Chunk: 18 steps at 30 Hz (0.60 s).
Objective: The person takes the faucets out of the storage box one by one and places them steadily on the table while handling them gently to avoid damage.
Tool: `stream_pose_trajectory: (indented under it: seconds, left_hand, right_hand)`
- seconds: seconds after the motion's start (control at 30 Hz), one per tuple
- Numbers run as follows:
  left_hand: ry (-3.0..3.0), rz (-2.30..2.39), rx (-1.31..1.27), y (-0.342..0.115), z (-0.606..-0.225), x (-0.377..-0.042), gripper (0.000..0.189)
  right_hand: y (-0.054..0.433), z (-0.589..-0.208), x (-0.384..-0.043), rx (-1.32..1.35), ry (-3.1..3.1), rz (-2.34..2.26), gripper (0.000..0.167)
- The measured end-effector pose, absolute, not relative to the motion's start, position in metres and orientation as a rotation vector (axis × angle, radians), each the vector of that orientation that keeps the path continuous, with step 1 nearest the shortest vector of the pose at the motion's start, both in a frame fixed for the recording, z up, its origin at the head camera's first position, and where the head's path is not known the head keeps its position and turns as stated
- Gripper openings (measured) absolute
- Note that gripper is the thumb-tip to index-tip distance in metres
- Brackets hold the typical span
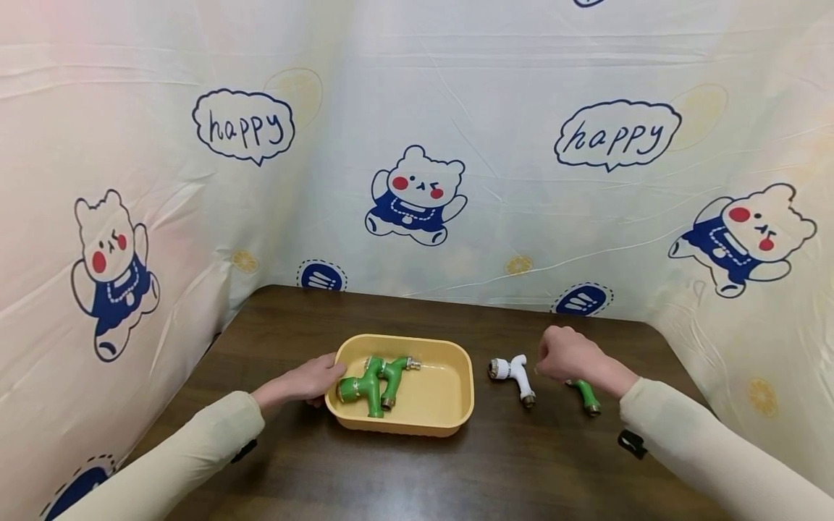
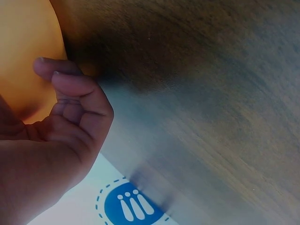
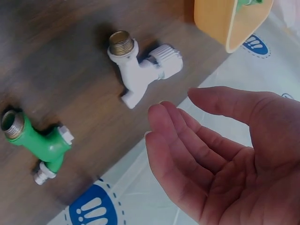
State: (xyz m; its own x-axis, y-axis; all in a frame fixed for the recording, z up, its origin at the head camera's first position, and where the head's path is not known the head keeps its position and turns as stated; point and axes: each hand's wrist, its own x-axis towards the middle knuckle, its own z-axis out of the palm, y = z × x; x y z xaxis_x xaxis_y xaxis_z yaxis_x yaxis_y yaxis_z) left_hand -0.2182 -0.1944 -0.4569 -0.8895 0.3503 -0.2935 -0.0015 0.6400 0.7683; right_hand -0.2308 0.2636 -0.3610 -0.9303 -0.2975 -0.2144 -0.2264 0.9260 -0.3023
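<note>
My left hand grips the left side of a yellow plastic basin, with bent fingers against its wall in the left wrist view. Inside the basin, two green taps lie crossed over each other at the left. To the basin's right, a white tap with a ribbed knob and brass threaded end lies on the table. My right hand is held above the table between this tap and another green tap, holding nothing. Its fingers are loosely bent, thumb apart. From the head, the right hand partly covers that green tap.
The dark wooden table carries everything. White printed cloth hangs behind it and on both sides, close to the table's back edge. A dark wrist strap shows under the right sleeve.
</note>
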Motion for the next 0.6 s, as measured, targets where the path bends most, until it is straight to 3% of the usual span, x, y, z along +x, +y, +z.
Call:
stream_pose_trajectory:
  seconds: [0.3,0.37,0.6]
  left_hand:
    - [2.408,1.181,0.357,-0.228,-0.531,-0.264,0.045]
    - [2.397,1.194,0.355,-0.226,-0.527,-0.262,0.046]
    - [2.461,1.182,0.283,-0.196,-0.461,-0.219,0.041]
  right_hand:
    - [0.250,-0.359,-0.235,-0.415,2.818,-0.397,0.029]
    - [0.246,-0.358,-0.235,-0.413,2.812,-0.399,0.029]
    - [0.234,-0.356,-0.235,-0.424,2.801,-0.397,0.027]
